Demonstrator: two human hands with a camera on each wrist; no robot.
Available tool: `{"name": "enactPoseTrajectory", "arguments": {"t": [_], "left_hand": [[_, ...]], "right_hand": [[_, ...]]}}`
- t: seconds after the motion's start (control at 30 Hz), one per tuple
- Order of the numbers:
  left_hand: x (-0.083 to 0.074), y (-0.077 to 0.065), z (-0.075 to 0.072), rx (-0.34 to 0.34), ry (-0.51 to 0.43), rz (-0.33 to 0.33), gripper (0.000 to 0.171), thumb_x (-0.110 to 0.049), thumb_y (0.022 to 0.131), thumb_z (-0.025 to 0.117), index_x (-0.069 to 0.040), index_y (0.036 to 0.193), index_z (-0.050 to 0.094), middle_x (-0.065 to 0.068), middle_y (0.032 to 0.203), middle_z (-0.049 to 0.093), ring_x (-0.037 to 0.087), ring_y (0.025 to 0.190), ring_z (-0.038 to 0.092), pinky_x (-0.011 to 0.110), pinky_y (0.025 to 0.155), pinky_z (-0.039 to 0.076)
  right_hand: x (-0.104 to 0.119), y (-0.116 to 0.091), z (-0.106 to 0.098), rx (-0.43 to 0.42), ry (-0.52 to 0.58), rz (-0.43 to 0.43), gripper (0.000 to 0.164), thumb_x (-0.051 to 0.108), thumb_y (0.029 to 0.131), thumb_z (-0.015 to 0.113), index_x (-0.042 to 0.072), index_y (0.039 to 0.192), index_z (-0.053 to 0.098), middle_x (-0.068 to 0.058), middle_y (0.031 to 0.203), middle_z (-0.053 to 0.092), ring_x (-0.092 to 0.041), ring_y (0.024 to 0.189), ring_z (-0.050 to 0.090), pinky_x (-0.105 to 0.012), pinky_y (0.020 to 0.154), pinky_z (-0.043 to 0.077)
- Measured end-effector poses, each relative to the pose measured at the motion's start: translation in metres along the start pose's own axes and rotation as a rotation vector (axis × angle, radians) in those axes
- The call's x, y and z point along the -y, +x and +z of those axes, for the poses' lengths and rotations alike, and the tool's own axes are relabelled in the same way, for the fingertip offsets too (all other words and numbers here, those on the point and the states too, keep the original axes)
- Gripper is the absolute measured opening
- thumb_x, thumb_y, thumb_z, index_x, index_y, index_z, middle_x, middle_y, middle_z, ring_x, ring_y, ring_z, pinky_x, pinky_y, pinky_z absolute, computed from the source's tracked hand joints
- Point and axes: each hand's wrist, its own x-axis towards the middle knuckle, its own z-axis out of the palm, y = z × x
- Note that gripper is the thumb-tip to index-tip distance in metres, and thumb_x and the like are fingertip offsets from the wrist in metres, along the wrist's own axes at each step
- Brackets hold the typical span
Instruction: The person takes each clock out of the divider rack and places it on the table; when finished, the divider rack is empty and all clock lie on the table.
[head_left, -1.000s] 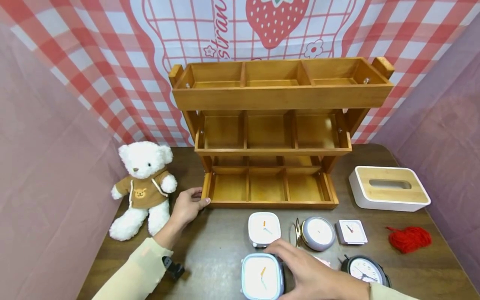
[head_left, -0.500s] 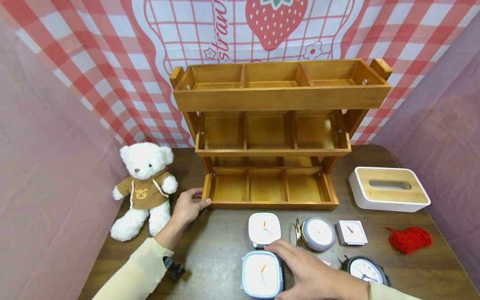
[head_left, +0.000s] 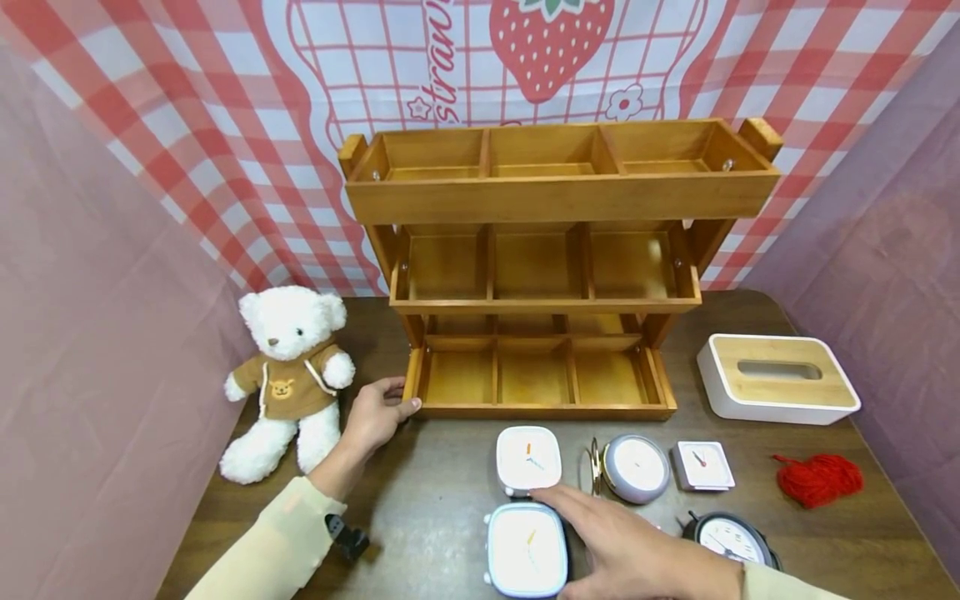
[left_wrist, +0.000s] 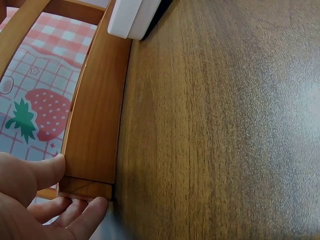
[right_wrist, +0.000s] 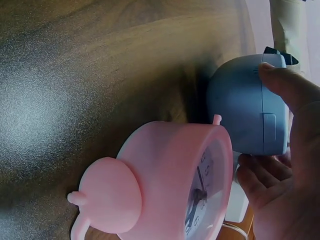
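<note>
My left hand [head_left: 377, 410] pinches the left front corner of the bottom tier of a three-tier wooden rack [head_left: 540, 411]. In the left wrist view, the thumb lies on one side of that corner and the fingers on the other. My right hand [head_left: 611, 542] grips a light blue alarm clock [head_left: 527, 550], its face up in the head view. The right wrist view shows thumb and fingers on opposite sides of the blue clock [right_wrist: 240, 105]. Close by stands a pink alarm clock [right_wrist: 160, 175], mostly hidden behind my hand in the head view.
A white clock [head_left: 528, 458] lies between the blue clock and the rack. To its right are a round flip-open clock [head_left: 636, 468], a small square clock [head_left: 703, 465] and a black alarm clock [head_left: 727, 540]. Further out are red yarn [head_left: 819, 480], a tissue box [head_left: 780, 379] and a teddy bear [head_left: 288, 375].
The blue clock has shifted slightly to the right and turned a little in my right hand. My left hand stays on the rack corner.
</note>
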Motion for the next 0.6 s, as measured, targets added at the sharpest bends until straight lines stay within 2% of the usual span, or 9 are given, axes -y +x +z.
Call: {"name": "enactPoseTrajectory", "arguments": {"t": [0.2,0.37,0.6], "left_hand": [[0.0019,-0.001,0.0002,0.0,0.003,0.006,0.052,-0.009,0.094,0.074,0.009,0.139,0.057,0.029,0.128,0.066,0.042,0.117,0.067,0.042,0.091,0.059],[0.0032,-0.0024,0.0008,0.001,0.0,0.014,0.051,-0.009,0.094,0.074,0.009,0.138,0.057,0.029,0.128,0.066,0.041,0.116,0.068,0.041,0.09,0.059],[0.0039,-0.0013,-0.0017,0.015,-0.002,0.022,0.051,-0.008,0.094,0.074,0.01,0.138,0.056,0.029,0.127,0.066,0.042,0.117,0.067,0.042,0.091,0.059]], "right_hand": [[-0.0004,-0.0017,-0.0005,-0.011,0.005,-0.025,0.102,0.068,0.077,0.079,0.019,0.156,0.039,0.006,0.151,0.051,-0.018,0.13,0.058,-0.046,0.1,0.055],[-0.0002,-0.0025,-0.0014,0.005,0.05,-0.037,0.103,0.069,0.078,0.077,0.018,0.158,0.037,0.003,0.154,0.049,-0.017,0.133,0.055,-0.046,0.104,0.053],[0.0029,-0.0011,-0.0057,-0.013,0.036,-0.04,0.101,0.069,0.078,0.077,0.02,0.157,0.036,0.004,0.154,0.049,-0.015,0.131,0.057,-0.043,0.101,0.055]]}}
